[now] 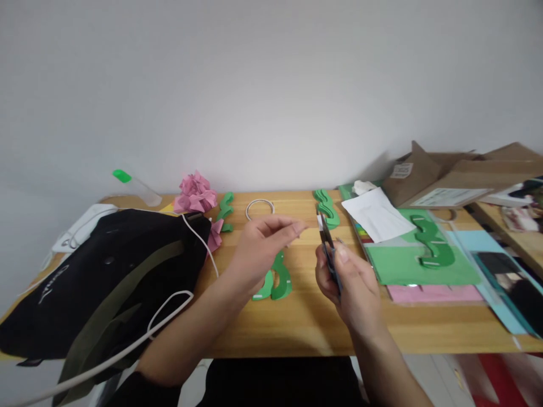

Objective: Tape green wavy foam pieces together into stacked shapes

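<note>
My right hand (350,277) grips a pair of scissors (326,237), blades pointing up and away from me. A small white piece (320,222) shows beside the blades. Left of it, my left hand (267,243) is closed in a pinch, thumb against forefinger; what lies between the fingertips is too small to make out. Below that hand, wavy green cut-outs (281,280) with small white strips lie on the wooden table (297,333). A stack of similar green pieces (326,206) sits behind the scissors, and another wavy green piece (226,210) lies at the back left.
A black bag (97,271) and a white cable (123,353) cover the left side. Pink folded-paper flowers (195,193) and a ring (254,202) lie at the back. On the right are green sheets (407,265), white paper (377,215), a cardboard box (458,175) and a phone (509,288).
</note>
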`<action>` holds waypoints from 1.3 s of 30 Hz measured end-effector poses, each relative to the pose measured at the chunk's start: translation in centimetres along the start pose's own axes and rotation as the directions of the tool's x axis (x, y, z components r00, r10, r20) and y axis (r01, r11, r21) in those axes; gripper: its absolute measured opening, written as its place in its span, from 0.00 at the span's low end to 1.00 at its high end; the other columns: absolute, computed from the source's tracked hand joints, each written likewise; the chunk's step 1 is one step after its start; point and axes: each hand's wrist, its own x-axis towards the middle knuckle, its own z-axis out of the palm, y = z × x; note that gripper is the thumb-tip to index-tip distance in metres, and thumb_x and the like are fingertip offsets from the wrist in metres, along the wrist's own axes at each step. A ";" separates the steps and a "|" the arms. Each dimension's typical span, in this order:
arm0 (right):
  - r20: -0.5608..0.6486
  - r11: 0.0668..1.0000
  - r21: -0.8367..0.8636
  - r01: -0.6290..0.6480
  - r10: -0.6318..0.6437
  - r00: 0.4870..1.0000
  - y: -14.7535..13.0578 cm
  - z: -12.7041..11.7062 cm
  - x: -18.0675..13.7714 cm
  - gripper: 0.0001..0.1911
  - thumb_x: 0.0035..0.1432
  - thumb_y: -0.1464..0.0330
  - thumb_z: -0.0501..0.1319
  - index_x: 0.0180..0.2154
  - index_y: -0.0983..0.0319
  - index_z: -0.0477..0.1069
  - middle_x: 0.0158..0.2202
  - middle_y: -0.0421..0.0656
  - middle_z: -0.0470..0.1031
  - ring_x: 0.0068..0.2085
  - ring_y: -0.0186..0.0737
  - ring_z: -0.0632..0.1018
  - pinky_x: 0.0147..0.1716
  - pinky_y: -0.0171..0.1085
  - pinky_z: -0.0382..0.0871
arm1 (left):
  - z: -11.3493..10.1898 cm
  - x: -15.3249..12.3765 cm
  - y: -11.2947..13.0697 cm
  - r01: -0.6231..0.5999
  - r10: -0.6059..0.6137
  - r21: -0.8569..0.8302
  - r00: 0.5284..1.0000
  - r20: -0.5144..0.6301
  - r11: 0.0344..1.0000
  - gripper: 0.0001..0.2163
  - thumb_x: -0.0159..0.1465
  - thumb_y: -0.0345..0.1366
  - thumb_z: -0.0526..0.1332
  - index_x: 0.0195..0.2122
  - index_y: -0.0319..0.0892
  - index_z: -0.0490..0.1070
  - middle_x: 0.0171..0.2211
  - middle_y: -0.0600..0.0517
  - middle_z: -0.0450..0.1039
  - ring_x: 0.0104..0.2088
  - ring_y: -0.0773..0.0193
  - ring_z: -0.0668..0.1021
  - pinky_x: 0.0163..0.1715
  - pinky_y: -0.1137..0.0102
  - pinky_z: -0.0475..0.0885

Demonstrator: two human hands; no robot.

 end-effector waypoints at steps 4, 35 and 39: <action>0.065 0.993 0.069 -0.100 0.096 0.993 -0.4 -0.1 -0.1 0.20 0.65 0.52 0.55 0.29 0.61 0.66 0.16 0.32 0.54 0.18 0.27 0.51 0.15 0.30 0.42 | 0.0 -0.1 1.6 -0.277 0.289 0.316 0.957 0.011 0.907 0.03 0.56 0.35 0.66 0.27 0.43 0.76 0.28 0.54 0.77 0.31 0.67 0.74 0.35 0.70 0.68; 0.092 0.995 0.002 -0.101 0.101 0.991 -0.3 0.0 -0.1 0.22 0.64 0.51 0.54 0.29 0.62 0.65 0.16 0.32 0.54 0.17 0.27 0.51 0.15 0.29 0.44 | 0.4 0.1 2.1 -0.147 0.133 0.219 0.988 0.081 0.965 0.04 0.55 0.32 0.65 0.24 0.41 0.74 0.24 0.56 0.75 0.26 0.71 0.74 0.30 0.74 0.70; 0.086 0.995 -0.016 -0.094 0.095 0.992 -0.3 0.0 -0.1 0.21 0.65 0.52 0.54 0.29 0.62 0.65 0.16 0.32 0.55 0.17 0.27 0.52 0.15 0.29 0.44 | 0.4 0.1 2.0 -0.131 0.115 0.190 0.989 0.092 0.973 0.04 0.55 0.32 0.65 0.23 0.41 0.73 0.24 0.56 0.74 0.26 0.70 0.74 0.31 0.73 0.71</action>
